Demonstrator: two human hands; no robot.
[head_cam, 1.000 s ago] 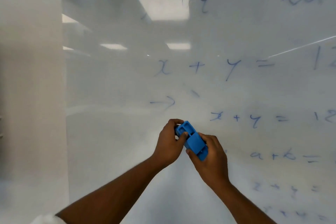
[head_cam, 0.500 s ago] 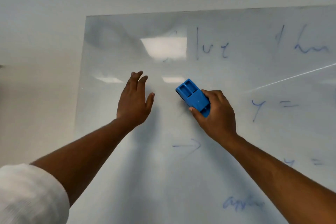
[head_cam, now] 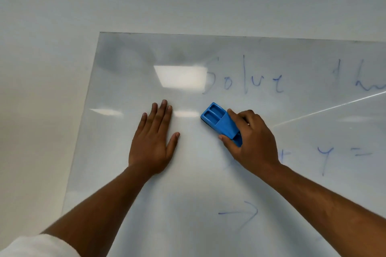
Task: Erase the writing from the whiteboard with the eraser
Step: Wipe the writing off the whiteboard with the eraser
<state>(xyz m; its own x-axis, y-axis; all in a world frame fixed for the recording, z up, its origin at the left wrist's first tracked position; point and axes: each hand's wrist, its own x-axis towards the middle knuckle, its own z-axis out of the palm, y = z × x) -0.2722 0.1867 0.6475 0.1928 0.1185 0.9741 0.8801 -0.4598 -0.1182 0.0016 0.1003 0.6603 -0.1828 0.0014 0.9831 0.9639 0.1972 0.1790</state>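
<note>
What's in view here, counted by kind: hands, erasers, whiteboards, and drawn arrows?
Hands: 2, left hand flat on the board, right hand gripping the eraser
Erasers: 1, blue eraser
Whiteboards: 1, whiteboard
Drawn arrows: 1, arrow
Total: 5

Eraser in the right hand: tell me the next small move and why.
Probably slide the blue eraser up and right across the word "Solve". The right hand holds it just below that writing, which is intact, while the left hand lies flat on the whiteboard.
</note>
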